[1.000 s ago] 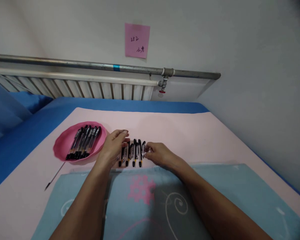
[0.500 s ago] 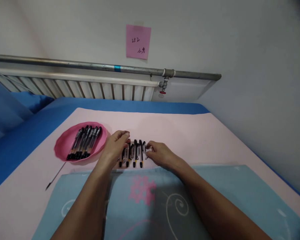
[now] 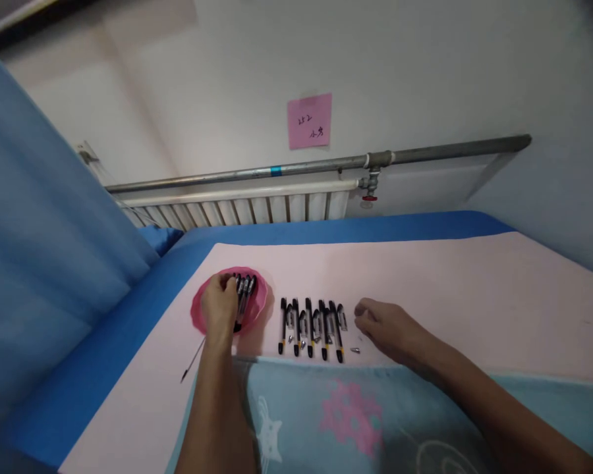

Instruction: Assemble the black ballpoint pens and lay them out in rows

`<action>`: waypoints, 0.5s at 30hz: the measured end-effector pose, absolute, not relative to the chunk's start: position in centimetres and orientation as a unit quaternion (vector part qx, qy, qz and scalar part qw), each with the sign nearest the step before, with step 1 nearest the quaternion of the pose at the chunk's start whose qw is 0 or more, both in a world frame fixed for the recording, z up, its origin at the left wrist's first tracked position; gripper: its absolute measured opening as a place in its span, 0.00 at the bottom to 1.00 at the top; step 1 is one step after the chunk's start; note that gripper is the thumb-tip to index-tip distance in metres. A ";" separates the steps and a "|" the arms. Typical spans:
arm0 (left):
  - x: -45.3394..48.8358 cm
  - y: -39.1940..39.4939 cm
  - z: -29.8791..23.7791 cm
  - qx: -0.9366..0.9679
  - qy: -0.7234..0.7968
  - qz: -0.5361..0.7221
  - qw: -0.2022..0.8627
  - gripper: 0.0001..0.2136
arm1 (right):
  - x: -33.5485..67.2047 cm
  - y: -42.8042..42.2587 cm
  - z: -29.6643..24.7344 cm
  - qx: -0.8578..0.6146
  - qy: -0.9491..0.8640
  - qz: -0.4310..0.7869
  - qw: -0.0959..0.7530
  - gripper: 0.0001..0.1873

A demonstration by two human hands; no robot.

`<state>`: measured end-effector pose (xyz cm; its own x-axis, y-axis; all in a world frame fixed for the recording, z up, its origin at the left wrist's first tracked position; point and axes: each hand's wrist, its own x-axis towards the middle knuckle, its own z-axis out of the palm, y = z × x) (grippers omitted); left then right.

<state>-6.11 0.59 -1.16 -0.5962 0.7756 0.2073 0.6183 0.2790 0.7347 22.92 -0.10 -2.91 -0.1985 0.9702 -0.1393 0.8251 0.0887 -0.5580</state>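
Observation:
My left hand (image 3: 220, 304) reaches over the pink scalloped dish (image 3: 196, 308), fingers curled at the cap ends of the black pens (image 3: 244, 301) lying there. It hides part of the bunch, and its fingers seem closed on a pen. To the dish's right, several black pen barrels (image 3: 309, 329) with yellow bands lie in a row, with black clip caps (image 3: 342, 318) between them. Small silver pen tips (image 3: 355, 350) are scattered near the row's lower part. My right hand (image 3: 375, 322) rests right of the row, fingers bent and slightly apart, with nothing visible in them.
A thin pen refill (image 3: 192, 361) lies just below the dish. A light blue patterned cloth (image 3: 296, 408) covers the near side of the pink surface (image 3: 425, 276). Beyond are a radiator (image 3: 257, 209) and pipe (image 3: 217, 176); a blue curtain (image 3: 54, 217) hangs at left.
My left hand has moved from the row of pen parts to the dish at left. My right hand has drawn a little away from the row. The view has swung left.

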 end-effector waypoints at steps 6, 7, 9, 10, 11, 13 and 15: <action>-7.2 1.5 -2.4 0.467 0.840 0.271 0.058 0.10 | 23.3 0.1 -3.1 -0.626 -0.716 0.267 0.154 0.09; -6.8 1.8 -2.5 0.475 0.841 0.254 0.050 0.11 | 23.4 0.2 -3.2 -0.625 -0.717 0.266 0.158 0.09; -6.2 2.2 -2.7 0.483 0.846 0.226 0.032 0.13 | 23.4 0.3 -3.3 -0.621 -0.719 0.263 0.167 0.09; -6.1 2.4 -2.7 0.483 0.849 0.213 0.024 0.14 | 23.4 0.3 -3.3 -0.621 -0.719 0.264 0.168 0.08; -5.9 2.5 -2.7 0.483 0.852 0.202 0.019 0.15 | 23.5 0.3 -3.3 -0.620 -0.719 0.267 0.168 0.09; -5.9 2.7 -2.6 0.482 0.857 0.182 0.013 0.16 | 23.6 0.4 -3.4 -0.619 -0.718 0.274 0.164 0.09; -5.9 2.7 -2.6 0.484 0.859 0.169 0.011 0.16 | 23.7 0.4 -3.5 -0.616 -0.716 0.284 0.163 0.09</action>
<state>-5.87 2.74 -2.59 -0.5315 0.8347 0.1440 0.8272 0.4750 0.3002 23.70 0.41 -3.50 -0.1871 0.9755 -0.1158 0.7904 0.0794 -0.6075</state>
